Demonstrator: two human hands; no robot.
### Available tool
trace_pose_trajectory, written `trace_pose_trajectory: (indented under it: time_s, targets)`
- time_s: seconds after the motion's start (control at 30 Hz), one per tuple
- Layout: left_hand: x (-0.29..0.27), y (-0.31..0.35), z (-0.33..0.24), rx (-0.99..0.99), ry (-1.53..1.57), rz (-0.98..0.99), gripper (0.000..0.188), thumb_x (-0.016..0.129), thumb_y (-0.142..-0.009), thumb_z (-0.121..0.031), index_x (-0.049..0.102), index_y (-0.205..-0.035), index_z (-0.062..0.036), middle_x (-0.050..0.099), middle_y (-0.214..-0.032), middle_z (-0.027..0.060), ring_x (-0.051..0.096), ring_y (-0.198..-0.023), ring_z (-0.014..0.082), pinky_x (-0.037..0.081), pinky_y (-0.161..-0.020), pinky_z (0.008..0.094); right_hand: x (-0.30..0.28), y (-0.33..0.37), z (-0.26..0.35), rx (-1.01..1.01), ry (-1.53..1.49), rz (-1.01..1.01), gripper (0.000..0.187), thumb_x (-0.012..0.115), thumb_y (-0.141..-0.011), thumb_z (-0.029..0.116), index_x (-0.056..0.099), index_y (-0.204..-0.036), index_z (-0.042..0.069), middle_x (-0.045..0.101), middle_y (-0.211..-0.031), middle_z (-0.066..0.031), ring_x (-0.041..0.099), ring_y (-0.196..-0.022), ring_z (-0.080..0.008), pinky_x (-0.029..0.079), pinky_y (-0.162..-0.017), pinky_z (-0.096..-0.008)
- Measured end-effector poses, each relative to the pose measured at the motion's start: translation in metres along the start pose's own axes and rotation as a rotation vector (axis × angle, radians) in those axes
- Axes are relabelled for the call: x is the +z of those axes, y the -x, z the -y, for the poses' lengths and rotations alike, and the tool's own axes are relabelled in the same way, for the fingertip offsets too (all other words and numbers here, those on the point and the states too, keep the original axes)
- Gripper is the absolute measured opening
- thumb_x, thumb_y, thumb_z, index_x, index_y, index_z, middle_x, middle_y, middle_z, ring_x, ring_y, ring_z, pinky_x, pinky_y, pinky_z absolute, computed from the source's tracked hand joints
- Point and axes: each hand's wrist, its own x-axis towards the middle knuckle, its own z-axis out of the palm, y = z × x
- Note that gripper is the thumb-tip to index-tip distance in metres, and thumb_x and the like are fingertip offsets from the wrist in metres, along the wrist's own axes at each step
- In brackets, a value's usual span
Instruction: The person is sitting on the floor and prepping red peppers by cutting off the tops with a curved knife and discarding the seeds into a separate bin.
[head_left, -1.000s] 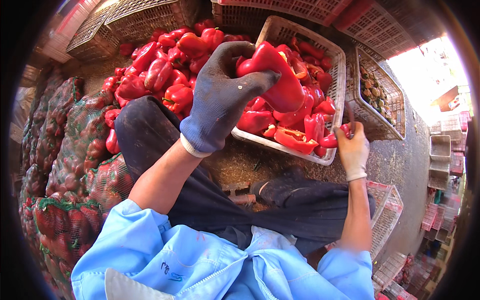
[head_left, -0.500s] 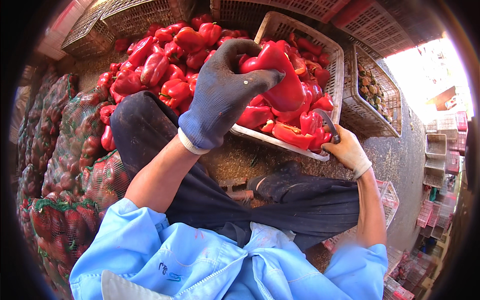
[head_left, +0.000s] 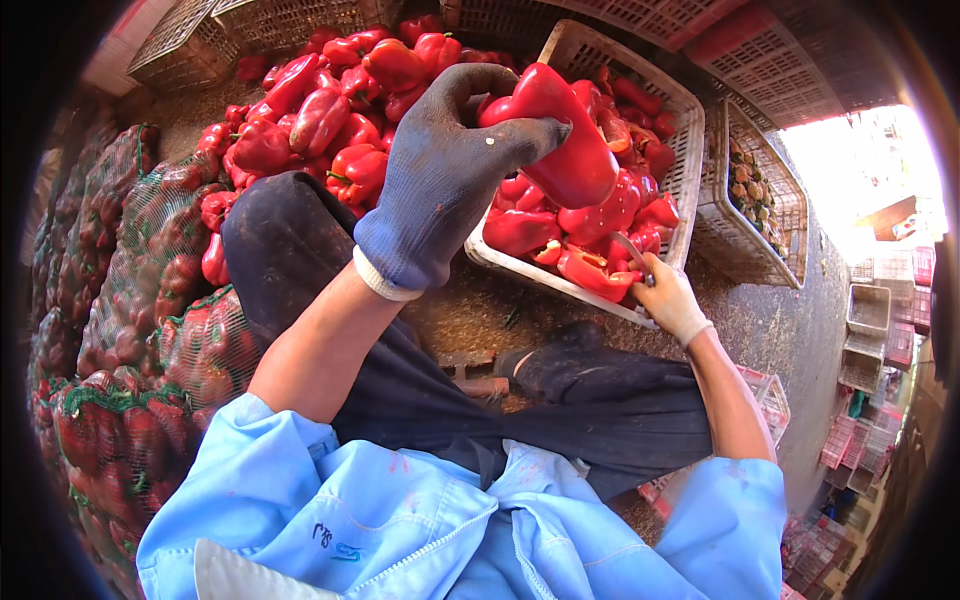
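My left hand (head_left: 435, 175), in a blue-grey knit glove, grips a large red bell pepper (head_left: 570, 145) above a pale plastic crate (head_left: 684, 190). The crate holds many red peppers, some cut open, such as the opened pepper (head_left: 597, 272) near its front corner. My right hand (head_left: 672, 298), in a light glove, is closed around the dark handle of a small curved knife (head_left: 632, 252). Its blade reaches over the cut peppers inside the crate's near edge and stays apart from the held pepper. Whether it touches those below, I cannot tell.
A heap of whole red peppers (head_left: 320, 120) lies on the floor beyond my left knee. Mesh sacks of peppers (head_left: 140, 270) stand along the left. Another crate (head_left: 790, 235) with greenish-brown pieces is at the right. Stacked crates (head_left: 290, 30) line the back.
My right hand has moved left with the knife, bringing the blade closer over the cut peppers. The left hand still holds its pepper in nearly the same place.
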Motion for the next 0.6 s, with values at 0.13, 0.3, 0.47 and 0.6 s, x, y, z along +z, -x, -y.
trace_pose_trajectory:
  time_s: [0.13, 0.3, 0.47, 0.6]
  targets:
    - [0.003, 0.001, 0.001, -0.012, 0.073, 0.007, 0.055, 0.089, -0.083, -0.021, 0.066, -0.126, 0.0045, 0.072, -0.106, 0.0101, 0.068, -0.096, 0.0124, 0.058, -0.083, 0.029, 0.03, -0.014, -0.025, 0.09, -0.02, -0.041, 0.028, 0.067, -0.095, 0.014, 0.072, -0.121, 0.006, 0.077, -0.108, -0.0206, 0.076, -0.098, -0.0337, 0.058, -0.086, -0.0432]
    - [-0.004, -0.002, 0.006, 0.023, -0.003, -0.008, 0.054, 0.088, -0.081, -0.023, 0.067, -0.122, 0.0055, 0.073, -0.105, 0.0124, 0.069, -0.095, 0.0156, 0.059, -0.084, 0.0324, 0.0, -0.001, -0.006, 0.163, -0.257, 0.002, 0.035, 0.071, -0.091, 0.007, 0.072, -0.126, 0.005, 0.075, -0.093, -0.0097, 0.071, -0.077, -0.0175, 0.056, -0.069, -0.0349]
    - [0.001, 0.005, 0.003, 0.068, -0.283, 0.036, 0.05, 0.084, -0.081, -0.024, 0.068, -0.123, -0.0037, 0.077, -0.104, 0.0183, 0.076, -0.097, 0.0247, 0.06, -0.089, 0.0379, -0.053, 0.024, 0.031, 0.454, -0.558, -0.125, 0.034, 0.075, -0.098, 0.017, 0.071, -0.129, 0.006, 0.066, -0.078, 0.0004, 0.054, -0.051, -0.0075, 0.042, -0.044, -0.026]
    - [0.013, 0.012, 0.024, 0.355, -0.363, 0.143, 0.045, 0.084, -0.081, -0.018, 0.068, -0.122, -0.0088, 0.075, -0.112, 0.016, 0.076, -0.1, 0.0341, 0.06, -0.089, 0.0419, -0.094, 0.014, 0.094, 0.346, -0.888, -0.128, 0.035, 0.069, -0.108, 0.034, 0.071, -0.13, 0.007, 0.066, -0.078, 0.0018, 0.048, -0.048, -0.0024, 0.035, -0.041, -0.0189]
